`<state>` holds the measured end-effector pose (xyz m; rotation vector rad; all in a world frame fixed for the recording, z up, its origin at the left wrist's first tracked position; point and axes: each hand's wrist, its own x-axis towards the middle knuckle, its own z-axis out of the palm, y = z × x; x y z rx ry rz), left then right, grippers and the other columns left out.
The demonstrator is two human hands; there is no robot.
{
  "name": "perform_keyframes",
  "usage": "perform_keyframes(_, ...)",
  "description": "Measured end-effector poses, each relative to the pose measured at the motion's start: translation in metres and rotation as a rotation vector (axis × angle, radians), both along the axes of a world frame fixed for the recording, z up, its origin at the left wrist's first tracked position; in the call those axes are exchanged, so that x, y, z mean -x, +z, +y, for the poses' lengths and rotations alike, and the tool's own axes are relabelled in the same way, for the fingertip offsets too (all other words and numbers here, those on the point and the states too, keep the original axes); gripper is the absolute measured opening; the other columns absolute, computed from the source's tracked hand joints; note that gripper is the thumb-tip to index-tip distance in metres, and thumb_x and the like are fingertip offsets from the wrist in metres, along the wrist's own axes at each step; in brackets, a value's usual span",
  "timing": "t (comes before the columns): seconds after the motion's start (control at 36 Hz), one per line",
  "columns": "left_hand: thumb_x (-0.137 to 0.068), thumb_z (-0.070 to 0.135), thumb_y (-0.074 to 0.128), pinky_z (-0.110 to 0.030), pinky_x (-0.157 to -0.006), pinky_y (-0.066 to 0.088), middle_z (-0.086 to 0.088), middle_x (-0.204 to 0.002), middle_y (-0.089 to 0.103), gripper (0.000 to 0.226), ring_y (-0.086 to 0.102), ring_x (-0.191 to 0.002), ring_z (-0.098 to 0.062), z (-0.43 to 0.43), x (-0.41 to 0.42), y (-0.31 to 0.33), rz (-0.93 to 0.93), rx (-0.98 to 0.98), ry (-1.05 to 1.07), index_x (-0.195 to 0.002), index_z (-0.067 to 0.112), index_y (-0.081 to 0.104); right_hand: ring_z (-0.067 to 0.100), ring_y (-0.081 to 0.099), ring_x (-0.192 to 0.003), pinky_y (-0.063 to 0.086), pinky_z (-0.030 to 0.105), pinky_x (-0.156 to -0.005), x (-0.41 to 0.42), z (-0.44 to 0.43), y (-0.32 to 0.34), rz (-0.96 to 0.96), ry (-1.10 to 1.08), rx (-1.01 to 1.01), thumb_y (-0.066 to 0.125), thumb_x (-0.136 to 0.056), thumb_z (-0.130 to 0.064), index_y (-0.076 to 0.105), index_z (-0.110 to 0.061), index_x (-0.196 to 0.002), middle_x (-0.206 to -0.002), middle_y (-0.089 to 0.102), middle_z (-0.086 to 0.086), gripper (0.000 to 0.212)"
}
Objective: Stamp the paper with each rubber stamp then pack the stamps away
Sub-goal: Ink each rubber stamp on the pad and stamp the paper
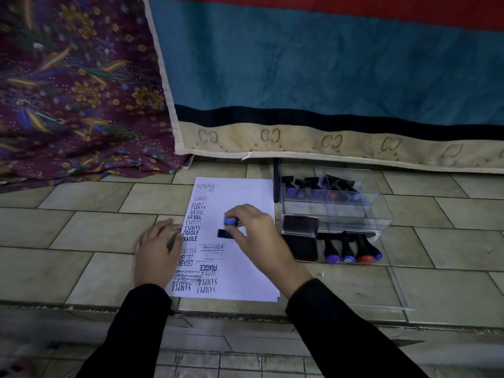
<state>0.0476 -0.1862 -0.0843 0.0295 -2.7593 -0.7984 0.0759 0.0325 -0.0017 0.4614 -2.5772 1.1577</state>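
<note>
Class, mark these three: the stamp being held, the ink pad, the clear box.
stamp (230,221): head view, on its blue knob.
ink pad (300,248): head view, on its dark near half.
clear box (354,211): head view, on its front wall.

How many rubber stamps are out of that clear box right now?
5. One stamp is gripped by the right hand over the paper. Four lie side by side before the clear box: purple-capped, blue-capped, red-capped, and a blue one half hidden. Others could be hidden.
</note>
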Motion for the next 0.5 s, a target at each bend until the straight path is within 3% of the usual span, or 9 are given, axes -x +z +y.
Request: perform_keyframes(0.5,-0.090,0.018,0.063,-0.042,-0.104,0.030,-0.002,-0.130,0.060,0.020,0.051,-0.120,-0.027,-0.001,0.001,-0.001,0.011,0.021,0.008,-0.109,0.019,0.069,0.028,0.058,-0.092,0.051,0.039,-0.077,0.026,-0.039,-0.018,-0.090,0.088,-0.163,0.056,-0.091,-0.010,0.059,-0.006,-0.107,-0.107,0.059,0.012,0.017)
